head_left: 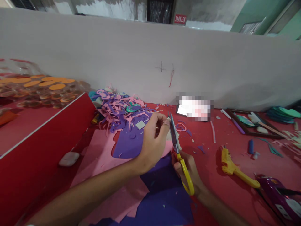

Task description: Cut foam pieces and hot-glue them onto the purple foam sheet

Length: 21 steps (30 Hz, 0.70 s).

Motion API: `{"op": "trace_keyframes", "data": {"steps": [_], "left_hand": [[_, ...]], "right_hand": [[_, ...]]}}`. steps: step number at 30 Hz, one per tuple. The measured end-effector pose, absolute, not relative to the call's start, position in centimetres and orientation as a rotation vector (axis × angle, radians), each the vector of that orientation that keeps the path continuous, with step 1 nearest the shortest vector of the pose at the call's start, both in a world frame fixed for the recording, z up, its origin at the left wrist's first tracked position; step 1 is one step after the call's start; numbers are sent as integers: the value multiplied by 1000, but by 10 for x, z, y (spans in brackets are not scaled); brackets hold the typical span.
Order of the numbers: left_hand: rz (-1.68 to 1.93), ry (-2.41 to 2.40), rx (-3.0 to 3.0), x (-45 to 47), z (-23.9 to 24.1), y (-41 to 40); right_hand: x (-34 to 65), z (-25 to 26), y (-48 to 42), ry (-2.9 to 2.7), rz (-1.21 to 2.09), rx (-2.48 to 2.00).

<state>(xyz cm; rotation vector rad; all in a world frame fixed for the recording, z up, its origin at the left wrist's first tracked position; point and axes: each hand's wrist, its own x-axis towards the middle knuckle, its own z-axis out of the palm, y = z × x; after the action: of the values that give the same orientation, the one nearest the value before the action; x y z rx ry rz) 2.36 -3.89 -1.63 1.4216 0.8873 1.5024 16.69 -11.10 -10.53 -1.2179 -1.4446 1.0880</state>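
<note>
My right hand (188, 164) grips a pair of scissors (174, 135) by its yellow handles, with the blades pointing up and away. The fingers of my left hand (155, 141) are closed in a pinch beside the blade tips, on a small pale piece (168, 120) that is mostly hidden. Below my hands lie purple foam sheets (164, 194) and a cut pink foam sheet (113, 185). A small pale square (140, 125) rests on the purple foam behind my left hand.
Pink and purple offcuts (117, 106) are heaped at the back left. A lit screen (194, 108) leans near the wall. Rightward lie a yellow glue gun (227, 160), a purple device (279, 194) and a dark tray (263, 127). A red divider (47, 147) stands left, beside a white case (69, 159).
</note>
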Motion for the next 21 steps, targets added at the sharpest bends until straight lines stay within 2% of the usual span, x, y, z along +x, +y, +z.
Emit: {"op": "trace_keyframes", "data": {"steps": [21], "left_hand": [[1474, 888, 1422, 24, -18, -39]], "right_hand": [[167, -105, -111, -1454, 1076, -1238]]}}
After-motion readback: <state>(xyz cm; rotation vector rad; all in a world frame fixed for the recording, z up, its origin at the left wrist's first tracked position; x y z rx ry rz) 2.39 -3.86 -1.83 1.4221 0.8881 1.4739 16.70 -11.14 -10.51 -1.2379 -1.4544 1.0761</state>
